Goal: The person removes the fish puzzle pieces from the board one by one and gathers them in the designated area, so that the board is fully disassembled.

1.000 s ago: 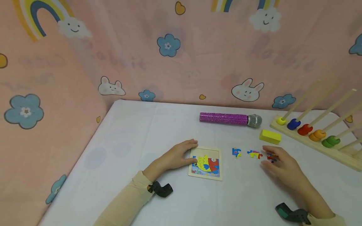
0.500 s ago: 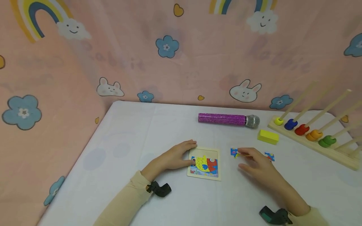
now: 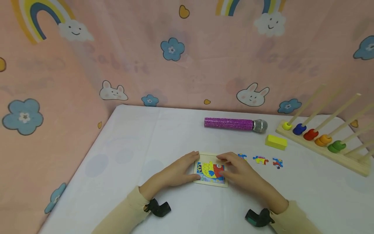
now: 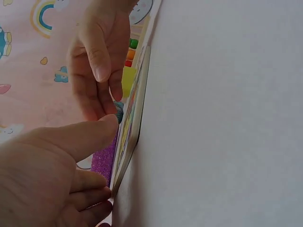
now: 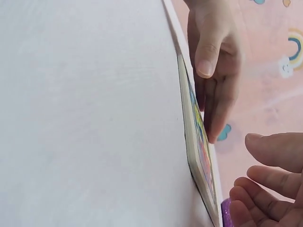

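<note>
Pale wooden frame [image 3: 210,184], yellow, red, blue puzzle [image 3: 211,171]

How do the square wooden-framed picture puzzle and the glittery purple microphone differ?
The wooden-framed puzzle is flat and square; the purple microphone is long and rod-shaped. The puzzle shows yellow, red and blue; the microphone is mostly glittery purple. The puzzle sits between the left hand and right hand; the microphone lies untouched beyond it. Both lie on the white tabletop.
</note>
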`<action>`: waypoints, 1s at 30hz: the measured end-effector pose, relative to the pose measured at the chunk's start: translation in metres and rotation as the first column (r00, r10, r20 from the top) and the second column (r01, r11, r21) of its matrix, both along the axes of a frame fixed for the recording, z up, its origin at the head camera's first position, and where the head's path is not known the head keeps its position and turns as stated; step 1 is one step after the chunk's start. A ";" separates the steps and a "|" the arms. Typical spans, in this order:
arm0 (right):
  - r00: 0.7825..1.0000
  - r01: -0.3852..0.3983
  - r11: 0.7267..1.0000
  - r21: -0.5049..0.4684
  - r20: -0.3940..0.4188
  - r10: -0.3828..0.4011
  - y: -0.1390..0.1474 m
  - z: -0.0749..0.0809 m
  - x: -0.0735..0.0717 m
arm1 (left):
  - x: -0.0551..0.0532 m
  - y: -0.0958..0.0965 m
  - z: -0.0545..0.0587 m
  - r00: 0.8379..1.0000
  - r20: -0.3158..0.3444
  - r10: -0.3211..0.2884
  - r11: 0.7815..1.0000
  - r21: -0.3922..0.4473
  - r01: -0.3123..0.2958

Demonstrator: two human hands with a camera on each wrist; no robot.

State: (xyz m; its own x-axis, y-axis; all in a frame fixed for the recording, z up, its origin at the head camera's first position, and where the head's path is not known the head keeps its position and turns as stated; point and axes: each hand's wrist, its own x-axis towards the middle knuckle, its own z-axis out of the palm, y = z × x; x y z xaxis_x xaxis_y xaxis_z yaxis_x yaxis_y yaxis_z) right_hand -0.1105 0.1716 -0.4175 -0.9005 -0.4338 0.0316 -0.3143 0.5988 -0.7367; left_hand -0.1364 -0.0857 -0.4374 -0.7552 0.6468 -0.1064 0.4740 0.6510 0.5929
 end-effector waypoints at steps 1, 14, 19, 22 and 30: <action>1.000 -0.013 1.000 -0.002 0.002 0.013 -0.004 0.001 -0.001 | 0.002 -0.001 -0.001 1.000 -0.002 0.009 1.000 0.006 -0.009; 0.997 -0.052 0.997 0.054 -0.057 0.055 -0.046 -0.013 -0.010 | 0.009 -0.002 -0.013 0.993 -0.105 0.050 0.996 0.079 -0.042; 0.995 -0.020 0.998 0.060 -0.099 0.026 -0.051 -0.020 -0.007 | 0.010 -0.002 -0.012 0.992 -0.106 0.069 0.996 0.064 -0.063; 0.994 -0.008 0.998 0.062 -0.106 0.015 -0.053 -0.021 -0.006 | 0.011 -0.002 -0.013 0.991 -0.113 0.065 0.996 0.060 -0.059; 0.997 0.014 0.998 0.063 -0.080 -0.009 -0.055 -0.020 -0.006 | 0.009 -0.002 -0.012 0.991 -0.118 0.063 0.996 0.072 -0.054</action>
State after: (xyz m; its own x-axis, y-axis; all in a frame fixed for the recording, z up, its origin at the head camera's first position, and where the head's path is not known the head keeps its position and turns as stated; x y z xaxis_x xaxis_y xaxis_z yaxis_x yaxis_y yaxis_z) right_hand -0.1163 0.1162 -0.4372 -0.9010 -0.4272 0.0759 -0.3633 0.6470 -0.6704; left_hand -0.1271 -0.0875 -0.4497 -0.7966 0.6037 0.0305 0.5069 0.6396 0.5779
